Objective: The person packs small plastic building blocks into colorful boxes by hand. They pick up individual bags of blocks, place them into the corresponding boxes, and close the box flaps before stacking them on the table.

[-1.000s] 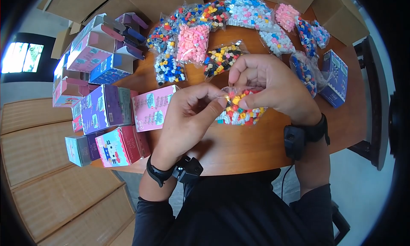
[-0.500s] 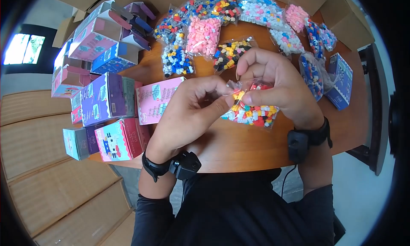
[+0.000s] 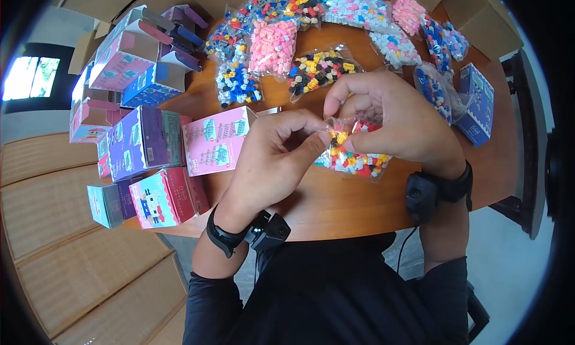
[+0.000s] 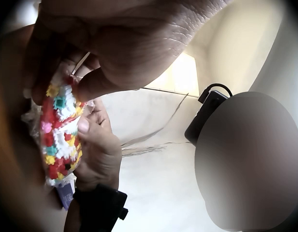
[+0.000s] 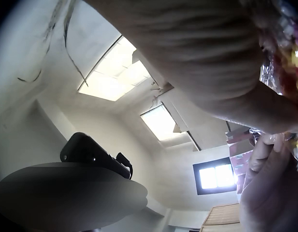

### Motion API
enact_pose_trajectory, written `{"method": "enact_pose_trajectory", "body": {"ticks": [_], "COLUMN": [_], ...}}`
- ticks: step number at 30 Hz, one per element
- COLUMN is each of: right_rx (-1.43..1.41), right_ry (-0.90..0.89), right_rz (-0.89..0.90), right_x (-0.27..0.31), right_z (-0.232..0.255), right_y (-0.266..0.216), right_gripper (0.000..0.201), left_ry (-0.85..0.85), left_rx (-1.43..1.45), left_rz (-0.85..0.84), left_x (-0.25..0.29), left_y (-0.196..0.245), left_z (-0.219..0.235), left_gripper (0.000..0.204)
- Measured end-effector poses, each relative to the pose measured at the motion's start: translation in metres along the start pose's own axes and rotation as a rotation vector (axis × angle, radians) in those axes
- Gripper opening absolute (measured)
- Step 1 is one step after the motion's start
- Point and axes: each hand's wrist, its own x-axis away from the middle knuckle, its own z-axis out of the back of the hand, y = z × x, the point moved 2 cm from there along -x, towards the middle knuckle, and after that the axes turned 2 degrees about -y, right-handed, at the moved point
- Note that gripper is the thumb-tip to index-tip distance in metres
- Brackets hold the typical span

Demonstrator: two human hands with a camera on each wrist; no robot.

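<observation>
A clear plastic bag of small red, white, yellow and teal pieces (image 3: 361, 163) is held between both hands above the table. The left hand (image 3: 268, 159) pinches its upper left edge between thumb and forefinger. With thumb and bent fingers, the right hand (image 3: 404, 120) grips the top of the bag close beside the left fingertips. In the left wrist view the bag (image 4: 60, 130) hangs below the left hand (image 4: 120, 43), the right hand (image 4: 98, 150) behind it. At the right wrist view's edge, the right thumb lies against the bag (image 5: 297, 58); whether the bag is torn cannot be seen.
Several bags of coloured pieces (image 3: 272, 48) lie across the back of the wooden table (image 3: 335, 216). Pink, purple and blue boxes (image 3: 135, 142) are stacked at the left. A purple box (image 3: 476, 105) stands at the right, and cardboard (image 3: 479, 24) rises behind.
The hands and bag moved slightly right in the head view, and more of the bag's lower part shows than a second ago. Both hands still pinch it.
</observation>
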Motion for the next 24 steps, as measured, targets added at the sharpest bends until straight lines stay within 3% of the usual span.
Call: {"method": "enact_pose_trajectory", "body": {"ticks": [8,11,14,16,20,24], "right_rx": [-0.196,-0.149,-0.092,0.080,0.267,-0.077], "right_ry": [0.233,0.311,0.126,0.110,0.130,0.123], "right_rz": [0.213,0.288,0.162,0.113,0.048,0.197], "right_x": [-0.007,-0.012,-0.008,-0.004,-0.003,-0.008], "right_z": [-0.009,-0.017,-0.011,-0.009,-0.009,-0.008], "right_y": [0.004,0.008,0.005,0.004,0.002,0.006], "right_gripper": [0.022,0.018,0.027,0.025,0.017,0.017], "left_ry": [0.140,0.155,0.108,0.079,0.040,0.051], "left_rx": [0.144,0.153,0.066,-0.012,-0.126,0.151], "left_rz": [0.131,0.128,0.038,-0.033,-0.001,0.022], "left_x": [0.002,0.002,0.001,0.000,-0.001,-0.001], "left_y": [0.007,0.003,0.000,-0.004,-0.006,0.003], "left_z": [0.010,0.015,0.011,0.002,-0.003,0.004], "left_gripper": [0.014,0.015,0.015,0.014,0.011,0.007]}}
